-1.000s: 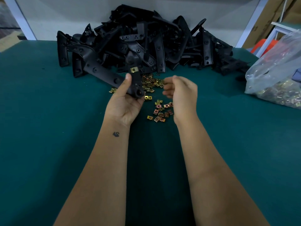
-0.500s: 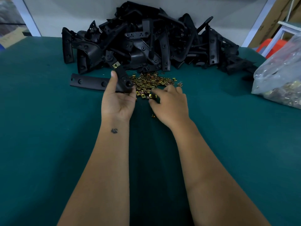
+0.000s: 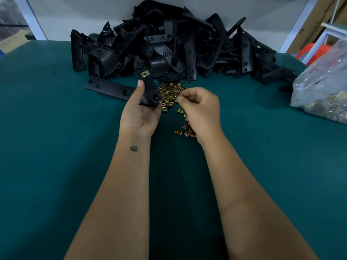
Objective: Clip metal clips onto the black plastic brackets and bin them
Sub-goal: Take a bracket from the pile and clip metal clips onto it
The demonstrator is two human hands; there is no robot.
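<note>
Over the green table (image 3: pixel 56 128): left hand (image 3: pixel 139 117) grips clipped bracket (image 3: pixel 149 91); right hand (image 3: pixel 201 107) curled above loose clips (image 3: pixel 170 91), pinch contents unclear.

L hand (image 3: pixel 139 117) palm-up, curled; R hand (image 3: pixel 201 107) fingertips pinched

Green surface (image 3: pixel 56 147) holding a big pile of black brackets (image 3: pixel 169 45) at the back, loose metal clips (image 3: pixel 170 91) just in front, clear bag (image 3: pixel 323 87) far right.
</note>
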